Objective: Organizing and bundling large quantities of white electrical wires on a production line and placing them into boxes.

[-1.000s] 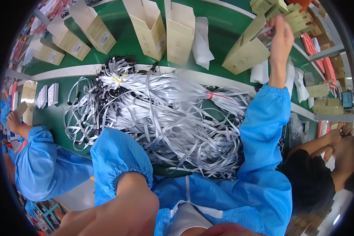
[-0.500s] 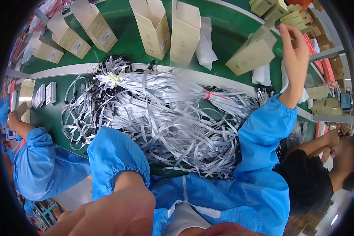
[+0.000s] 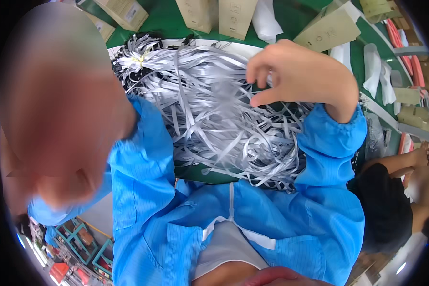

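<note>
A big heap of silvery-grey flat straps with black ends (image 3: 214,124) covers the table in front of me. A yellow tie (image 3: 139,60) gathers its far left end. Over the right part of the heap, my right hand (image 3: 305,71) hovers with curled fingers and the thumb apart, and I see nothing clearly held. My left hand (image 3: 62,109) is very near the camera at the left, large and smeared, so its grip cannot be made out. It hides the table's left side. Beyond my right hand lies a tilted cream carton (image 3: 329,29).
More cream cartons (image 3: 238,19) stand along the far side of the green table (image 3: 300,13). A white sleeve (image 3: 267,24) lies beside them. Clear plastic bags (image 3: 374,136) are at the right. A person in black (image 3: 383,209) sits there; another's blue sleeve (image 3: 57,209) shows at left.
My right hand has come down and left from beside the tilted carton to above the straps. My left hand has risen from the lower edge toward the upper left. The view has shifted nearer me.
</note>
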The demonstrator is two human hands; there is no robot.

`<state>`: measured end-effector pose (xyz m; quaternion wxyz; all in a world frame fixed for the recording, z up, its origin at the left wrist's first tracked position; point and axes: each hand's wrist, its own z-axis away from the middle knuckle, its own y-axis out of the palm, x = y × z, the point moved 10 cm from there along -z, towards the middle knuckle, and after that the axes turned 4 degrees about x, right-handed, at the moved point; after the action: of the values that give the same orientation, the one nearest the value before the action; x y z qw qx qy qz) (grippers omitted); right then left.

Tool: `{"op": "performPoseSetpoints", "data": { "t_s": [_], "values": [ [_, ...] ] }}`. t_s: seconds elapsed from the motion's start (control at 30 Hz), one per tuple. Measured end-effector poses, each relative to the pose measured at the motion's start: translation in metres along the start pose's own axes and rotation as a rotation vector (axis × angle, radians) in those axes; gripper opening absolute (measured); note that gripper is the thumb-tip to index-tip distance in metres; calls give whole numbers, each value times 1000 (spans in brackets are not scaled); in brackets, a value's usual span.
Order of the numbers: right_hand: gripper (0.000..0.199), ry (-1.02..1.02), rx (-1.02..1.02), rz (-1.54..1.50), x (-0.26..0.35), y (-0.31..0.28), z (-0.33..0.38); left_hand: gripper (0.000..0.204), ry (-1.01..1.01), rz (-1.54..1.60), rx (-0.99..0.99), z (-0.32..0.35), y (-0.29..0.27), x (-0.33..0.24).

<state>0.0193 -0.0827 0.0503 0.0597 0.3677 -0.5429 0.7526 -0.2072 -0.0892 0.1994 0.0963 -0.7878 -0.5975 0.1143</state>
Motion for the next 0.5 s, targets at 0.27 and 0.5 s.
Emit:
{"op": "performPoseSetpoints", "data": {
  "t_s": [0.27,0.5],
  "values": [
    [25,111,66,189,-18,17,-5,23,-805,209,699,48,136,110],
    [23,14,59,152,2,30,-7,34,-1004,321,1101,101,158,109]
  ]
}}
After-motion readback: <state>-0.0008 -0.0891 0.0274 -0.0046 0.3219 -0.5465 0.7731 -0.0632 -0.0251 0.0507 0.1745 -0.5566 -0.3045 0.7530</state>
